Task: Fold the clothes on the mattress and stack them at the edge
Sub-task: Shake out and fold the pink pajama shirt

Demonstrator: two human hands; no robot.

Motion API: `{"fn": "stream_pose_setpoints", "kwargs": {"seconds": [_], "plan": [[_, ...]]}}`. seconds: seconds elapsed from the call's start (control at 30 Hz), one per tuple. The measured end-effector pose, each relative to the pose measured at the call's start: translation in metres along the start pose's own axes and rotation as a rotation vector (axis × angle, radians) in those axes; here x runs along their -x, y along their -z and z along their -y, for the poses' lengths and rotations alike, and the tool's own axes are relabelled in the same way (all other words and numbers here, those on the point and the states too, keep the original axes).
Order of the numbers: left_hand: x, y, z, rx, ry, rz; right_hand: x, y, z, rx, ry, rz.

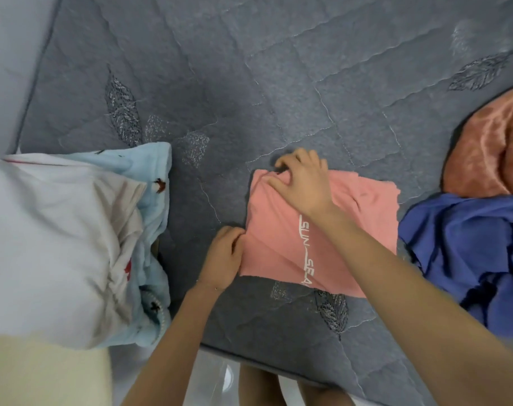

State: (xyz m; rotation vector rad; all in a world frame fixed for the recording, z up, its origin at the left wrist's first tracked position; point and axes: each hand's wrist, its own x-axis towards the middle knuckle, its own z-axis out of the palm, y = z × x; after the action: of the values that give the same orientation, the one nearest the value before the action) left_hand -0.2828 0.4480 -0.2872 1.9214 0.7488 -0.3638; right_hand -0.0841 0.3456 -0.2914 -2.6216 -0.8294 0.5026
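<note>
Head view: we log the pink shirt (272,247) (white lettering) lying folded at frame centre on the grey mattress (278,83). Left hand (224,256) pinches its left edge. Right hand (305,183) bunches its upper-left corner in curled fingers. Blue garment (468,244) lies right, white-and-pale-blue pile (59,230) left.

Soft cloths, mostly looking matt.
The mattress (278,83) is showing grey quilted fabric, matt, with glinting stitched leaves (122,112). The shirt (278,244) is looking like soft pink knit with flat white print (305,253). The orange cloth (489,153) is shining like satin; the blue garment (468,247) is looking matt and crumpled; the pillow (50,235) is looking smooth, the blanket (158,171) fleecy.
</note>
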Motion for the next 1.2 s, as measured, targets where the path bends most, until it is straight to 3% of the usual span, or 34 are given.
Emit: {"fn": "stream_pose_setpoints", "kwargs": {"seconds": [0.1, 0.17, 0.33, 0.5, 0.77, 0.93, 1.2], "plan": [[-0.012, -0.004, -0.021, 0.275, 0.101, -0.059, 0.024, 0.019, -0.027, -0.137, -0.103, -0.153], [-0.02, -0.011, -0.033, 0.415, 0.214, -0.084, 0.048, 0.029, -0.054, -0.166, -0.227, -0.149], [-0.028, -0.028, -0.044, 0.489, 0.427, -0.082, 0.117, 0.041, -0.106, -0.331, -0.655, -0.051], [-0.028, -0.03, -0.048, 0.518, 0.387, 0.039, 0.146, 0.037, -0.105, -0.587, -0.871, -0.079], [-0.002, -0.022, -0.075, 0.532, 0.316, 0.023, 0.173, 0.06, -0.08, -1.099, -0.903, 0.028], [0.052, 0.013, -0.099, 0.481, 0.172, -0.124, 0.211, 0.101, -0.038, -1.191, -0.818, -0.066], [0.164, 0.083, -0.134, 0.457, 0.009, -0.168, 0.287, 0.184, 0.036, -1.247, -0.68, -0.089]]}}
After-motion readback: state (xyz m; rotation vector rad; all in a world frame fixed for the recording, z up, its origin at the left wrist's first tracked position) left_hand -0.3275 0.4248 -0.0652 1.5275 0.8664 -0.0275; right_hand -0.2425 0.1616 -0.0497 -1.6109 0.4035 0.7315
